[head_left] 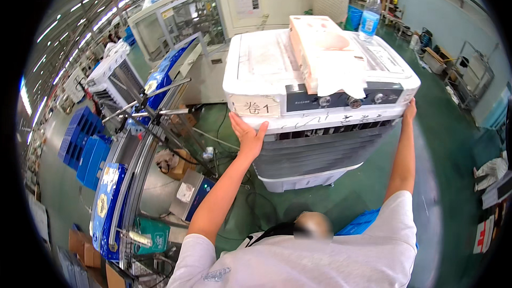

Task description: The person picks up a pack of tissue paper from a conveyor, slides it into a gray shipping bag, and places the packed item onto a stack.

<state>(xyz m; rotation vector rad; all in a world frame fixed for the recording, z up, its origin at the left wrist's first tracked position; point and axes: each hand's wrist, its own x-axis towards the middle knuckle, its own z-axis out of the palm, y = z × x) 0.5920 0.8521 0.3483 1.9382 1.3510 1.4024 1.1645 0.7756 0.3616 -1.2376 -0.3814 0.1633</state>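
Your left hand (pixel 248 137) is flat and open w/ fingers spread, palm pressed on the near-left lower edge of the big white air cooler (pixel 320 101); your right hand (pixel 409 111) is at the near-right corner, fingers curled round the edge, looks clamped on it but thumb side is hidden so can't be sure. Cooler stands on the green floor (pixel 442 181) right in front of you, beside the conveyor line (pixel 122 181) w/ blue packs. Loose stuff on top: a pale pink pack (pixel 320 48) w/ a white sheet hanging over the control panel, and a water bottle (pixel 369 18) upright at the far-right corner. Risks, imo: tip or shove the unit and the bottle prob topples first, pack slides next. Left hand only pushes, no real grip, so it could slip off. Cables (pixel 234 192) on the floor near the base could snag it.
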